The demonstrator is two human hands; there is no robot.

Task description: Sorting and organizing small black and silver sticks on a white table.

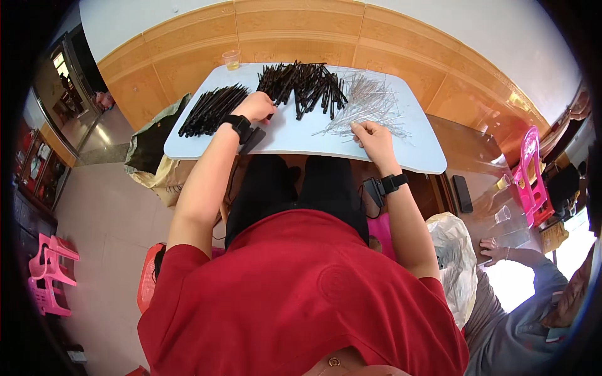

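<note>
A loose heap of black sticks (302,84) lies at the far middle of a pale blue tabletop (295,136), and the person's left hand (256,105) rests at its near-left edge, fingers curled down among the sticks; whether they have 1 pinched cannot be told from this angle. To the right, a scatter of thin clear rods (370,103) fans across the tabletop, and the right hand (371,136) sits at its near edge with fingers clenched, apparently around a few rods, though the grip itself is hidden. A second, neater bundle of black sticks (210,109) lies at the tabletop's left end, apart from the heap. A small clear cup (231,60) stands at the far-left corner. Both wrists carry black bands. The work would go best, it seems, by lifting 1 stick cleanly from the heap's edge rather than digging in, and keeping the rods aligned in the right hand. Another person's hand (495,249) rests on a dark table at lower right.
</note>
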